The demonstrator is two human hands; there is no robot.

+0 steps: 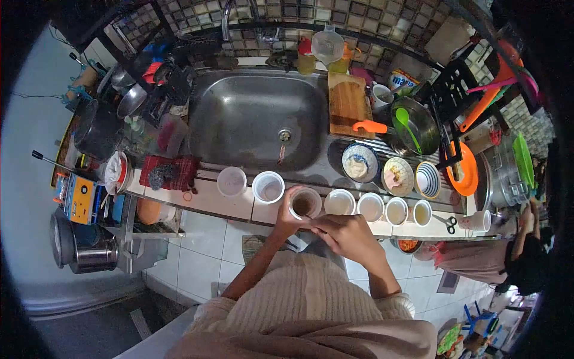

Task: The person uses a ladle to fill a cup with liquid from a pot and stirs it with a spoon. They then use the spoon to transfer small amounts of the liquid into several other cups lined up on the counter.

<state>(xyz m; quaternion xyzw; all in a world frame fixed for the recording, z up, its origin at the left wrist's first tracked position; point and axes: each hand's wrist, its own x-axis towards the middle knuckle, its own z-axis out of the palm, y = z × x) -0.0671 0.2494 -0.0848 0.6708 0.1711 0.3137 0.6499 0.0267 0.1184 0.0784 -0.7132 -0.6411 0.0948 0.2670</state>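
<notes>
At the front edge of the counter, my left hand [288,216] is wrapped round a white cup [305,203] with something brownish inside. My right hand [348,235] is closed close against the near side of that cup; what its fingers hold, if anything, is hidden. Left of the held cup stand a white cup [268,187] and a translucent cup [231,181]. To its right is a row of cups with pale contents, from a cup [339,203] beside my right hand to a smaller cup [422,213] holding yellowish liquid.
Behind the cups lies a steel sink [257,119]. Right of it are a wooden board [349,105], patterned bowls [360,163], a pan [412,127] with a green spoon, and scissors [446,223]. A red cloth [179,173] lies left. Another person's arm [526,224] shows far right.
</notes>
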